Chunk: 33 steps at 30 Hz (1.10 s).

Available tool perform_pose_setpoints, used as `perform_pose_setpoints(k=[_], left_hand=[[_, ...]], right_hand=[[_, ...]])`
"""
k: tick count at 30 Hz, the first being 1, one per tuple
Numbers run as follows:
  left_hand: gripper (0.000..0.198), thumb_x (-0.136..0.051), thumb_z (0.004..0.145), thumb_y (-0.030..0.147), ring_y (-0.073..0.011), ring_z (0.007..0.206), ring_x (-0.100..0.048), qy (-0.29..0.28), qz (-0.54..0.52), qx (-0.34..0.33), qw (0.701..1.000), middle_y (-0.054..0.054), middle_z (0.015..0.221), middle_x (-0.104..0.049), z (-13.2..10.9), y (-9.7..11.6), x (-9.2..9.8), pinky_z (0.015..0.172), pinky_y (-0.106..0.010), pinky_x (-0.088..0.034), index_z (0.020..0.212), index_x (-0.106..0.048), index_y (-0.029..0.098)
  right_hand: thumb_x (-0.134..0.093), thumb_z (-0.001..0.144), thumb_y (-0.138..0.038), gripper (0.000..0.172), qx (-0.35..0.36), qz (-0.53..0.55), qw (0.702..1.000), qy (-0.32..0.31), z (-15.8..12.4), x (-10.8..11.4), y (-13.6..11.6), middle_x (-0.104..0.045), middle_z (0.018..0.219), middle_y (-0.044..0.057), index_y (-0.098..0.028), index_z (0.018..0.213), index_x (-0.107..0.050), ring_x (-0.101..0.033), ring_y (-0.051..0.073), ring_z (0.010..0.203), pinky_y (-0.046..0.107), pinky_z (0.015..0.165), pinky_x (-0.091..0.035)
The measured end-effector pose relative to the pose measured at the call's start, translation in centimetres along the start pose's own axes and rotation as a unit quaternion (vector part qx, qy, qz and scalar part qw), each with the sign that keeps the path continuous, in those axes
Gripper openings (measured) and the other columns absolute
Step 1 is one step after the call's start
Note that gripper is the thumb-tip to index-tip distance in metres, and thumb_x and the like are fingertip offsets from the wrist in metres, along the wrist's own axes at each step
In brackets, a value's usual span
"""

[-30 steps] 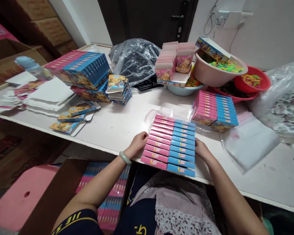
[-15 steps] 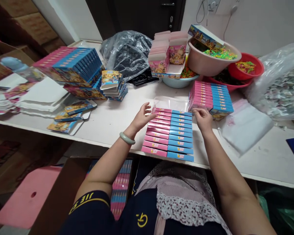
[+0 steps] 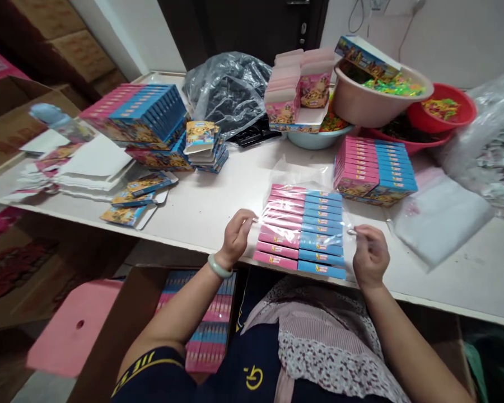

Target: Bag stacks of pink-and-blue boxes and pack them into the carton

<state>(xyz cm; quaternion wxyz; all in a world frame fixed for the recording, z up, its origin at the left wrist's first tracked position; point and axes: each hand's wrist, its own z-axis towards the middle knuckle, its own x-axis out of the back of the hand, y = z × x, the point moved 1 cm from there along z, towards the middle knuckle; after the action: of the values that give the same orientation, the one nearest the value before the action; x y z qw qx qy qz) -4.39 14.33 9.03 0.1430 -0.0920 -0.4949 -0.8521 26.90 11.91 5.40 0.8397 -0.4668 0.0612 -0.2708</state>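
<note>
Pink and blue small boxes (image 3: 321, 256) stand packed in two columns near the table's front edge. A clear plastic bag (image 3: 300, 174) covers the far part of this block, and its loose end lies beyond it. On the left, my left hand (image 3: 237, 238) pinches one edge of the bag. My right hand (image 3: 370, 256) is closed on the bag's opposite edge, to the right of the blue column. Both hands are just off the block's sides.
A similar block of boxes (image 3: 376, 170) stands behind my right hand, beside a pile of clear bags (image 3: 443, 215). Tubs, including a pink basin (image 3: 378, 106), stand at the back right. More stacked boxes (image 3: 138, 115) and flat white card (image 3: 94, 159) are on the left.
Both hands have moved towards me along the block, drawing the bag over more boxes. My left hand, with fingers apart before, now pinches the bag's edge. The view has shifted slightly left.
</note>
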Motion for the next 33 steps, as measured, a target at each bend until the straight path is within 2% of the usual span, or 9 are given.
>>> perform_pose_setpoints(k=[7, 14, 16, 18, 20, 22, 24, 27, 33], left_hand=[[0.017, -0.044, 0.094, 0.026, -0.0211, 0.076, -0.054, -0.026, -0.048, -0.088, 0.995, -0.005, 0.077, -0.056, -9.3, 0.2, 1.9, 0.070, -0.039, -0.046, 0.083, -0.057, 0.021], [0.018, -0.044, 0.094, 0.030, -0.0238, 0.082, -0.059, -0.033, 0.001, -0.081, 0.996, -0.006, 0.080, -0.060, -15.8, 0.6, 4.6, 0.076, -0.044, -0.052, 0.088, -0.060, 0.024], [0.014, -0.053, 0.092, 0.035, -0.0256, 0.100, -0.060, -0.022, 0.036, -0.099, 0.994, -0.008, 0.102, -0.063, -16.2, -0.4, 4.6, 0.086, -0.046, -0.053, 0.100, -0.060, 0.026], [0.045, -0.073, 0.080, 0.041, -0.0292, 0.119, -0.055, -0.001, 0.084, -0.087, 0.993, -0.011, 0.127, -0.056, -15.8, -1.8, 3.7, 0.098, -0.049, -0.049, 0.118, -0.054, 0.027], [0.076, -0.084, 0.068, 0.040, -0.0305, 0.127, -0.051, 0.037, 0.113, -0.014, 0.993, -0.015, 0.137, -0.050, -14.8, -2.8, 2.1, 0.105, -0.050, -0.045, 0.132, -0.046, 0.025], [0.077, -0.083, 0.071, 0.038, -0.0272, 0.124, -0.055, 0.089, 0.068, 0.091, 0.989, -0.016, 0.135, -0.053, -13.6, -3.1, 0.4, 0.105, -0.045, -0.046, 0.134, -0.043, 0.023], [0.055, -0.075, 0.079, 0.038, -0.0229, 0.115, -0.061, 0.132, -0.024, 0.168, 0.977, -0.013, 0.125, -0.060, -12.5, -2.4, -1.0, 0.101, -0.039, -0.048, 0.126, -0.051, 0.022], [0.022, -0.069, 0.084, 0.037, -0.0185, 0.096, -0.065, 0.139, -0.099, 0.209, 0.963, -0.006, 0.099, -0.069, -11.4, -0.9, -1.6, 0.093, -0.034, -0.050, 0.096, -0.064, 0.019], [0.019, -0.075, 0.078, 0.035, -0.0161, 0.076, -0.061, 0.024, -0.174, 0.182, 0.968, -0.003, 0.080, -0.064, -11.3, -0.2, 0.3, 0.074, -0.029, -0.050, 0.078, -0.065, 0.019]], right_hand=[[-0.057, 0.089, -0.019, 0.020, 0.007, 0.052, 0.990, -0.132, -8.8, 5.7, -1.9, -0.069, 0.093, 0.004, -0.032, 0.098, -0.070, -0.067, 0.022, 0.089, 0.042, 0.076, -0.056], [-0.050, 0.093, -0.026, 0.027, 0.064, 0.070, 0.955, -0.281, -12.9, 9.4, -3.5, -0.070, 0.084, 0.004, -0.036, 0.111, -0.068, -0.067, 0.022, 0.077, 0.045, 0.075, -0.057], [-0.058, 0.090, -0.025, 0.030, 0.070, 0.028, 0.969, -0.236, -13.6, 9.3, -2.7, -0.069, 0.096, 0.005, -0.035, 0.117, -0.063, -0.067, 0.023, 0.089, 0.045, 0.080, -0.057], [-0.072, 0.080, -0.030, 0.053, 0.067, -0.043, 0.984, -0.161, -13.8, 8.4, -1.2, -0.063, 0.117, 0.008, -0.033, 0.129, -0.053, -0.063, 0.026, 0.108, 0.049, 0.090, -0.054], [-0.083, 0.069, -0.038, 0.083, 0.039, -0.104, 0.989, -0.097, -13.5, 7.0, 0.2, -0.054, 0.131, 0.013, -0.028, 0.140, -0.042, -0.055, 0.030, 0.121, 0.054, 0.100, -0.048], [-0.084, 0.065, -0.044, 0.093, -0.013, -0.119, 0.991, -0.064, -12.5, 5.6, 1.0, -0.052, 0.134, 0.015, -0.023, 0.143, -0.037, -0.052, 0.031, 0.125, 0.054, 0.106, -0.042], [-0.078, 0.073, -0.045, 0.070, -0.084, -0.090, 0.990, -0.064, -11.4, 4.5, 1.1, -0.060, 0.125, 0.013, -0.020, 0.133, -0.049, -0.057, 0.028, 0.118, 0.050, 0.105, -0.043], [-0.062, 0.086, -0.043, 0.025, -0.184, -0.029, 0.978, -0.098, -10.0, 4.1, 0.0, -0.069, 0.095, 0.006, -0.020, 0.095, -0.067, -0.065, 0.022, 0.092, 0.039, 0.089, -0.051], [-0.066, 0.082, -0.040, 0.018, -0.204, 0.050, 0.971, -0.114, -10.8, 5.0, -1.3, -0.068, 0.080, 0.003, -0.022, 0.078, -0.069, -0.064, 0.018, 0.077, 0.033, 0.075, -0.052]])
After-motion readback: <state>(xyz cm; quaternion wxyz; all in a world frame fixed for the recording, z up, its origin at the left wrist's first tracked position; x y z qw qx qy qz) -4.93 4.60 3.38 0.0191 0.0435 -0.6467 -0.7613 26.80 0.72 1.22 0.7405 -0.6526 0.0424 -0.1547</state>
